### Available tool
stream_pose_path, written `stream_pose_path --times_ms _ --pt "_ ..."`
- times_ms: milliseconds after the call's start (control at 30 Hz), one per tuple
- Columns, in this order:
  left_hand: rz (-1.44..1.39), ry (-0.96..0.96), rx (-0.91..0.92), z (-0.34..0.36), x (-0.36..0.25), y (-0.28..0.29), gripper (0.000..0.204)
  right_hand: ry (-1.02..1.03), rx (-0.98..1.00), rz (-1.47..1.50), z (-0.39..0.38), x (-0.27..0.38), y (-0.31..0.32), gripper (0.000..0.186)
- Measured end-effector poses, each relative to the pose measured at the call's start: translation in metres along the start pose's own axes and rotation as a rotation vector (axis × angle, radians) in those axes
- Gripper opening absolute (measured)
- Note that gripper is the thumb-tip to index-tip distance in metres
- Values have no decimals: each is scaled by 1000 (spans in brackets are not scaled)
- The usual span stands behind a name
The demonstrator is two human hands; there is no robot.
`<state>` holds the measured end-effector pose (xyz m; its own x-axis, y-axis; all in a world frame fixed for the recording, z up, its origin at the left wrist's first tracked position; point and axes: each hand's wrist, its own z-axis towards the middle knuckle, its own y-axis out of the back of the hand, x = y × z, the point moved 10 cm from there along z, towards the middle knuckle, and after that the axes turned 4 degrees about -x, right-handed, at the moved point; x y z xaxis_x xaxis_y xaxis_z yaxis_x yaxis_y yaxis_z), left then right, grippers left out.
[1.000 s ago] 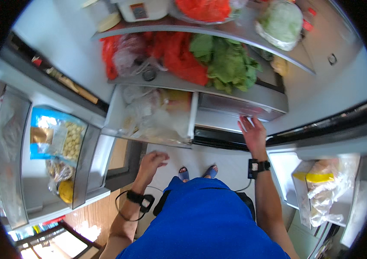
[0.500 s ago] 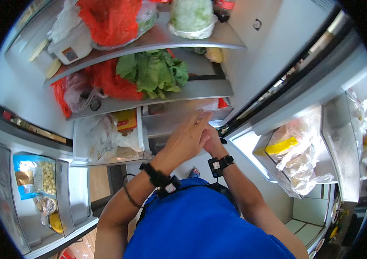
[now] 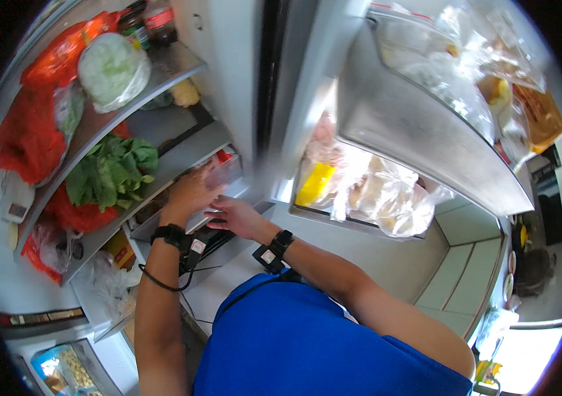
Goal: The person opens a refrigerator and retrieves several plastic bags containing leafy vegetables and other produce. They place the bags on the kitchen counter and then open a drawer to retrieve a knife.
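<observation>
My left hand (image 3: 194,190) is at the front of the right-hand clear drawer (image 3: 229,173), below the fridge's lower shelf (image 3: 182,150). Its fingers stretch out toward the right, somewhat blurred, and I see nothing held in them. Just nearer to me, my right hand (image 3: 238,216) has its fingers apart and pointing left, close to the left fingertips, with nothing in it. Something red shows in the drawer's far right corner. Both wrists carry black straps with small boxes. Leafy greens (image 3: 110,171) lie on the shelf above the left hand.
The open right door holds a bin of bagged food (image 3: 380,191) and a deeper grey bin (image 3: 426,105). A wrapped cabbage (image 3: 114,71), red bags (image 3: 33,132) and bottles (image 3: 160,23) stand on the upper shelf. Left, another drawer (image 3: 126,310) sticks out.
The view has swung to the right, so the fridge shelves now sit farther left. My hands, which were together in front of the drawers, have come slightly apart, the left one at the right-hand drawer.
</observation>
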<state>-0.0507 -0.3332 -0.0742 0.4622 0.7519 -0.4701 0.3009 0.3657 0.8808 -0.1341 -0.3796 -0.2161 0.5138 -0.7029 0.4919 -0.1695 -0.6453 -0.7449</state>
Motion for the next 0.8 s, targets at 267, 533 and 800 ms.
stream_pose_path --times_ms 267,533,800 --pt "-187 -190 -513 -97 -43 48 43 43 210 56 -13 34 -40 23" --pt "-387 49 32 -227 -2 -37 39 86 176 102 27 46 -42 16" --pt "-617 472 156 -335 103 -120 51 97 69 26 39 45 -34 35"
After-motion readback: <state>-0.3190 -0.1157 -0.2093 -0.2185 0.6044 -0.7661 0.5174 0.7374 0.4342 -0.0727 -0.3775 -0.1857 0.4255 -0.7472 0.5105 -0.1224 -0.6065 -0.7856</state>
